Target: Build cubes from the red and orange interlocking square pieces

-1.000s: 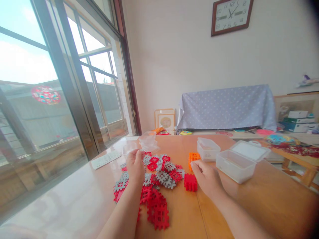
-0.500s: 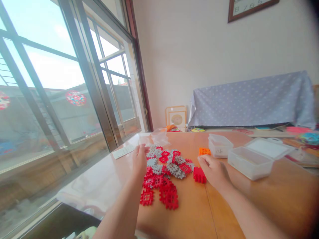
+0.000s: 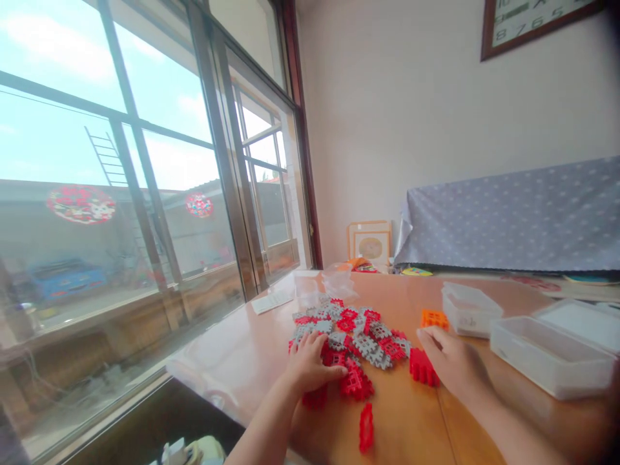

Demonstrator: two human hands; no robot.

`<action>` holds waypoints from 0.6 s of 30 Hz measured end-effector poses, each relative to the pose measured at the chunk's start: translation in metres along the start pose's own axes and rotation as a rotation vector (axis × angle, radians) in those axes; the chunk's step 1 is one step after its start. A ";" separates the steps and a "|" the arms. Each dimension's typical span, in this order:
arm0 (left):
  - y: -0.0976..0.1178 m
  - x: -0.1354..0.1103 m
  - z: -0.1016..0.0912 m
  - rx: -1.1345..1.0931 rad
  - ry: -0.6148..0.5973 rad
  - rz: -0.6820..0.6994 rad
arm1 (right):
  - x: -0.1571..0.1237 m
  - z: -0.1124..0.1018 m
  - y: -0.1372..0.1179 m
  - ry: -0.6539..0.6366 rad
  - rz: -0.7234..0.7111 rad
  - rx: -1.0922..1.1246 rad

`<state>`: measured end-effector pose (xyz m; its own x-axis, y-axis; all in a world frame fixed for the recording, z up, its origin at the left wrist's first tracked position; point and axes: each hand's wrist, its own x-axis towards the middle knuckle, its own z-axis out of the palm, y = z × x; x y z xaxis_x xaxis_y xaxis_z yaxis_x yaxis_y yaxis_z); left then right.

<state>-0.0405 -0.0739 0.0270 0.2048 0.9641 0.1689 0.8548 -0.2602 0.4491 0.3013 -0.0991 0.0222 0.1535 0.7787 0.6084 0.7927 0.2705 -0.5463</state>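
A heap of red and grey interlocking plastic tiles [image 3: 356,329] lies on the wooden table [image 3: 402,426]. My left hand [image 3: 310,365] rests palm down on the near left part of the heap, fingers spread flat over red pieces. My right hand [image 3: 453,365] lies on the table with its fingers curled against a red cube built of tiles [image 3: 422,367]. An orange cube of tiles [image 3: 434,318] sits behind it. One red tile [image 3: 366,427] stands on edge near the table's front.
Two clear plastic boxes stand at the right: a small one [image 3: 469,310] and a larger one with its lid open [image 3: 552,355]. Clear bags [image 3: 336,281] and a paper slip [image 3: 272,301] lie at the far left corner. A big window runs along the left side.
The view has swung left and down. My left hand dropped from being raised above the heap onto its near edge. A red tile now stands apart at the front.
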 end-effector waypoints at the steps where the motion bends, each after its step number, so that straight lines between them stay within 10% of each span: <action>1: 0.002 0.004 0.001 0.004 0.036 0.020 | 0.000 0.001 0.001 0.010 -0.003 0.001; 10: 0.014 0.045 0.024 0.032 0.212 0.115 | -0.004 0.000 -0.016 -0.074 -0.026 0.106; 18: 0.010 0.082 0.038 -0.269 0.403 0.024 | -0.032 -0.003 -0.078 -0.604 -0.140 0.141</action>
<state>0.0034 0.0042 0.0119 -0.0232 0.8746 0.4843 0.6874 -0.3377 0.6430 0.2365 -0.1464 0.0471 -0.3389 0.9013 0.2699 0.6894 0.4331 -0.5807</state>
